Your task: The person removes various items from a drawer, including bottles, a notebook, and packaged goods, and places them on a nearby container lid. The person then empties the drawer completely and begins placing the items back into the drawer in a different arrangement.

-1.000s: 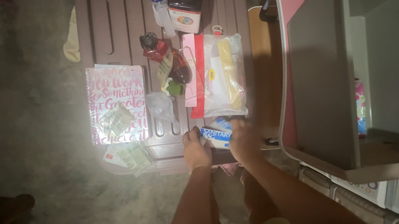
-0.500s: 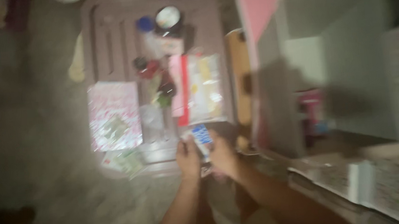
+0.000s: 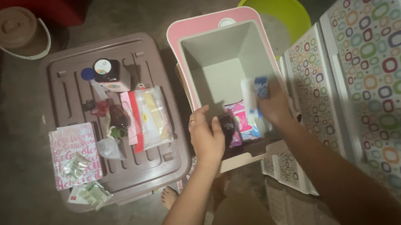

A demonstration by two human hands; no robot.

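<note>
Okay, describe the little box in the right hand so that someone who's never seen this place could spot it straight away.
Find the pulled-out drawer with the pink front and grey inside, beside the cabinet patterned with coloured rings. Over the drawer's right side, the right hand holds a small flat box. It is white and blue and held up in the fingers, unlike the pink packets lying on the drawer's floor.

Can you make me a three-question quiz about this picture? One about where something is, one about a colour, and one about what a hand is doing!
1. Where is the spiral notebook?
A. on the brown bin lid
B. inside the pulled-out drawer
C. in the green basin

2. What colour is the drawer's front panel?
A. blue
B. pink
C. black

3. What is the right hand doing?
A. resting flat, empty
B. holding a small blue-and-white box
C. pointing upward

Answers: 1 A, it lies on the lid's near left corner. 2 B, its rim is pink. 3 B, fingers wrap the box over the drawer.
</note>
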